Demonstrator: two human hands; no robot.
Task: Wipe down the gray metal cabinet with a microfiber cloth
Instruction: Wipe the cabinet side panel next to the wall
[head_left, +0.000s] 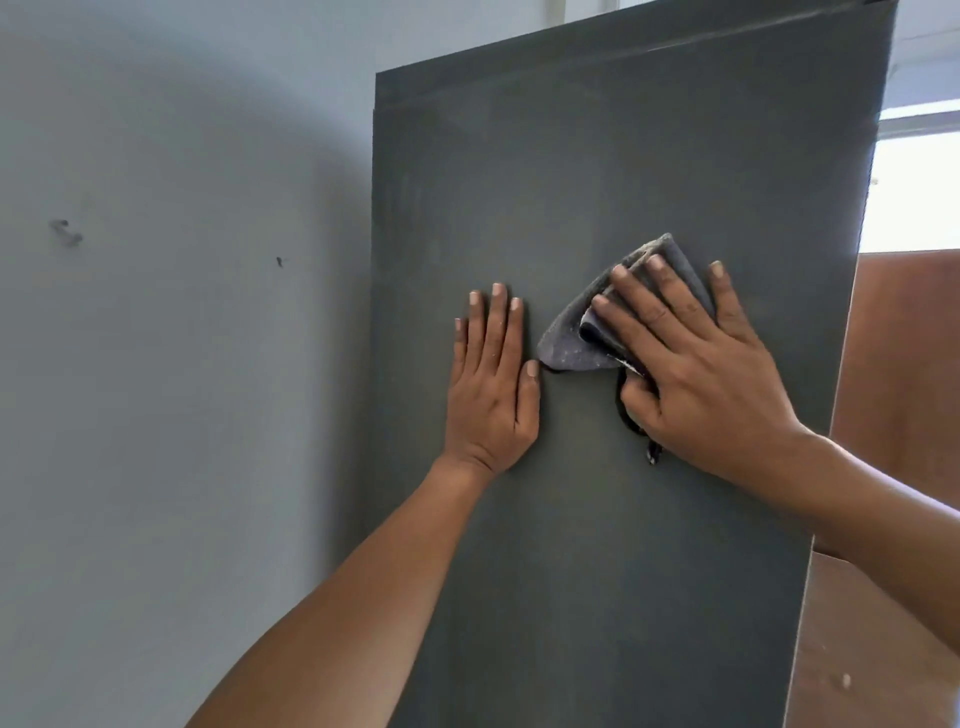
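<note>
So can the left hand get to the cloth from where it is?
Probably yes. The left hand lies flat on the cabinet right beside the cloth, its thumb nearly at the cloth's edge, with nothing between them. The right hand presses on the cloth's other side.

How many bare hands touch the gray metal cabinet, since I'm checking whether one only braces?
2. The left hand lies flat on the gray metal cabinet; the right hand presses the gray microfiber cloth against it.
</note>
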